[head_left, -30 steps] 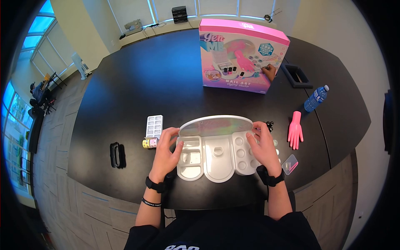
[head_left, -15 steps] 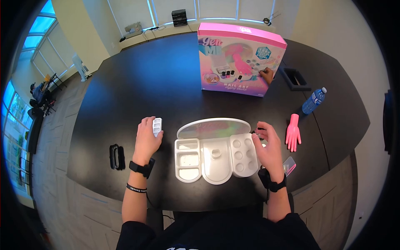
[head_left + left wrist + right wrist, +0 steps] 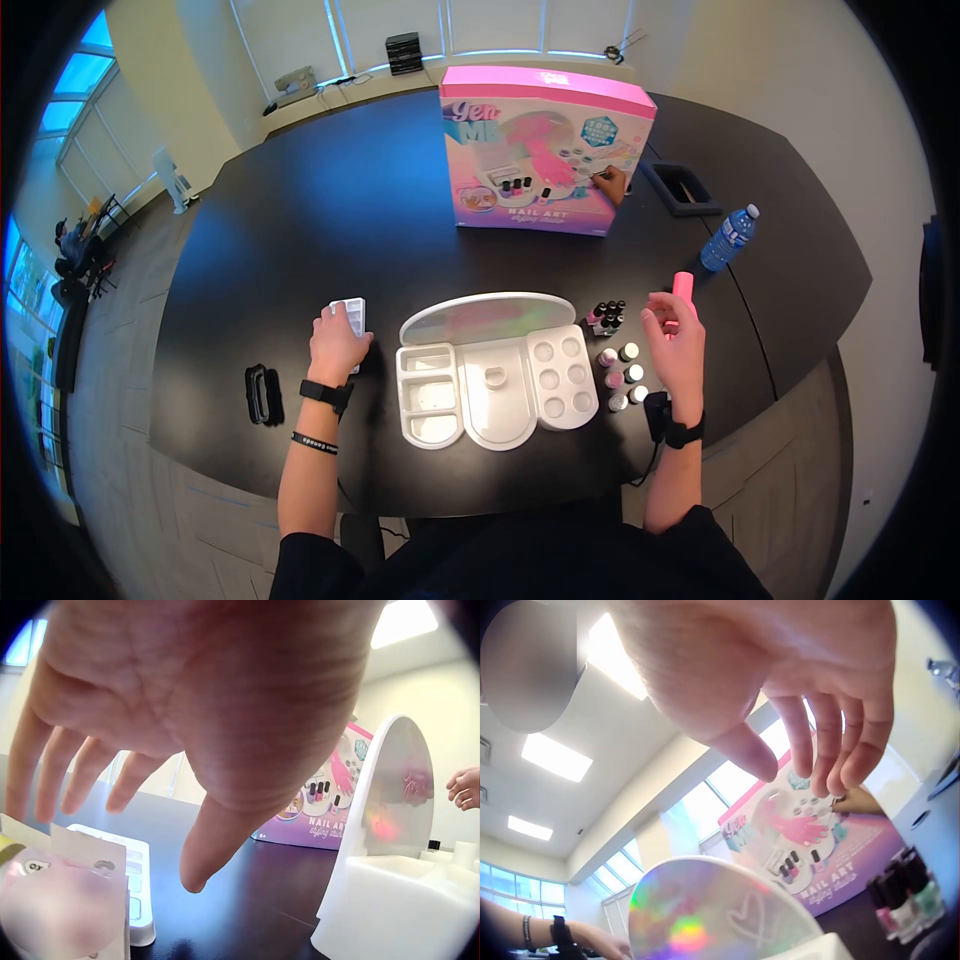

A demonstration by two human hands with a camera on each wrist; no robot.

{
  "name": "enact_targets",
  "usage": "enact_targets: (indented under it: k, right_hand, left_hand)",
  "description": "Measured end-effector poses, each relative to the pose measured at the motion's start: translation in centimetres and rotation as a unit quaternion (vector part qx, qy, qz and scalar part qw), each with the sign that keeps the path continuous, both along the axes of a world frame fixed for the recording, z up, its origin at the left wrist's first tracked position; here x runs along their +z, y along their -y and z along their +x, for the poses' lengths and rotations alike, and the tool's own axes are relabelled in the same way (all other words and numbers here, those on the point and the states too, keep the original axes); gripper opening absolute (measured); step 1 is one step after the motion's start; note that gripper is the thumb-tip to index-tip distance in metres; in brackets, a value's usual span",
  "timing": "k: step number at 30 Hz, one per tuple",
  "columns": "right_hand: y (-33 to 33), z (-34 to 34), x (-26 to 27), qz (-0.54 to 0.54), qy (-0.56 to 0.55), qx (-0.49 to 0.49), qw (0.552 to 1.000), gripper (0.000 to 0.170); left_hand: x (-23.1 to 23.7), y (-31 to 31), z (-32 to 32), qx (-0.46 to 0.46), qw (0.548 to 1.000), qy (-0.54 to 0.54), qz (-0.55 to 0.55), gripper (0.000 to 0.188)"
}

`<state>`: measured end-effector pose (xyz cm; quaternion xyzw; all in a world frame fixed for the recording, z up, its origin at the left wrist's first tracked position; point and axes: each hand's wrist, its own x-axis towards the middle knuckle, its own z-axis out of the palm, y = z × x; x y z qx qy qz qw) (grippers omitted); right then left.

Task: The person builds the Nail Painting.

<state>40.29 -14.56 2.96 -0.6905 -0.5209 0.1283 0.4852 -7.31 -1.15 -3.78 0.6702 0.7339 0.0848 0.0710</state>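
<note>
My left hand [image 3: 338, 345] reaches over the small white compartment tray [image 3: 352, 306] left of the white nail station [image 3: 498, 415]. In the left wrist view its fingers hang apart over the tray [image 3: 140, 896] and a sticker roll [image 3: 64, 907], with the thumb spread away. My right hand [image 3: 677, 350] hovers at the right, loosely curled and holding nothing. It partly hides a pink model hand [image 3: 683, 284]. To its left are several nail polish bottles [image 3: 605, 318] with black caps and several small white-capped jars [image 3: 615, 380]. The station's raised iridescent panel [image 3: 712, 907] shows a heart.
A large pink nail art box [image 3: 545, 160] stands behind the station. At the right are a water bottle [image 3: 729, 240] and a dark open box [image 3: 682, 188]. A black oblong object [image 3: 262, 394] lies at the left. A person [image 3: 72, 245] sits far left.
Both hands have left the sides of the station. The left moved left to the small tray; the right moved right, over the pink model hand, uncovering the polish bottles and jars.
</note>
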Motion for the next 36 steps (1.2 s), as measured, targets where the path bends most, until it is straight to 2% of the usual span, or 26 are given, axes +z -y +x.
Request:
enact_targets:
  k: [2,4,5,8,9,13,15,22,27,34,36]
  right_hand:
    - [-0.1,2.6,-0.4,-0.02,0.016,-0.02,0.999,0.032]
    - [-0.2,4.9,-0.9,-0.081,0.085,-0.056,0.991,0.041]
    - [-0.4,6.3,-1.4,-0.093,0.133,-0.061,0.985,0.053]
    - [-1.0,9.0,-2.3,-0.141,0.158,-0.083,0.974,0.06]
    - [-1.3,9.7,-2.3,-0.187,0.15,-0.092,0.967,0.07]
    - [-2.8,12.2,-4.7,-0.238,0.144,-0.104,0.955,0.082]
    - [-3.1,11.9,-4.4,-0.286,0.108,-0.096,0.947,0.096]
    - [-3.7,12.2,-5.7,-0.289,0.115,-0.114,0.943,0.098]
    - [-4.0,12.3,-6.3,-0.312,0.161,-0.127,0.928,0.092]
    - [-4.4,11.5,-6.0,-0.341,0.163,-0.147,0.914,0.089]
    - [-4.2,11.1,-5.8,-0.33,0.168,-0.162,0.915,0.083]
  left_hand:
    - [0.2,0.7,0.5,-0.009,1.0,0.005,0.024,0.076]
    - [0.1,1.5,0.7,-0.049,0.993,0.03,0.106,0.071]
    - [1.0,2.2,1.4,-0.064,0.99,0.046,0.118,0.067]
    - [1.4,3.7,2.5,-0.096,0.978,0.073,0.171,0.066]
    - [1.6,4.2,2.9,-0.097,0.977,0.089,0.166,0.063]
    - [2.7,6.1,4.7,-0.132,0.959,0.128,0.215,0.054]
    - [3.5,7.0,5.7,-0.134,0.954,0.139,0.23,0.051]
    - [4.9,9.0,6.9,-0.149,0.931,0.196,0.269,0.038]
    - [5.1,9.8,6.9,-0.168,0.921,0.212,0.28,0.036]
    - [5.4,10.4,7.3,-0.216,0.895,0.273,0.278,0.035]
    - [5.4,10.5,7.3,-0.215,0.895,0.272,0.279,0.035]
